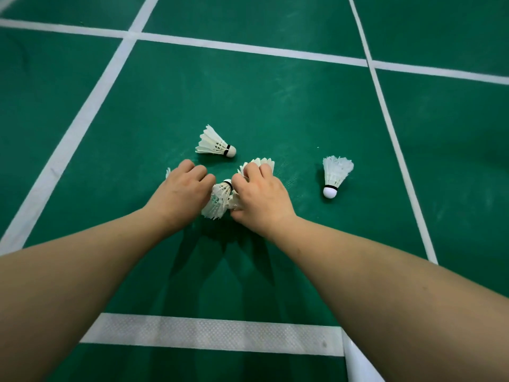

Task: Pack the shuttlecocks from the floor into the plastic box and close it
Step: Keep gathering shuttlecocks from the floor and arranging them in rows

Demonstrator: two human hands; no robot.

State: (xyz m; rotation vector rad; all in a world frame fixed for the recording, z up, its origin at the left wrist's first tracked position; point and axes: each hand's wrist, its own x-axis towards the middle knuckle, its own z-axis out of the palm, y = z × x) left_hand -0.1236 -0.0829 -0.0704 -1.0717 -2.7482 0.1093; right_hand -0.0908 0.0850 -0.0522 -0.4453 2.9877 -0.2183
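On the green floor [275, 111], the right hand [261, 197] curls its fingers round a held shuttlecock [260, 163], whose feathers poke out past the knuckles. A middle shuttlecock [220, 201] sits between the hands, touching both. The left hand [183, 188] is curled, with a feather tip [168, 172] showing at its outer side; whether it grips anything I cannot tell. A far shuttlecock [214, 143] lies just beyond the hands. A lone shuttlecock [334, 172] lies apart, near the right white line [391, 133].
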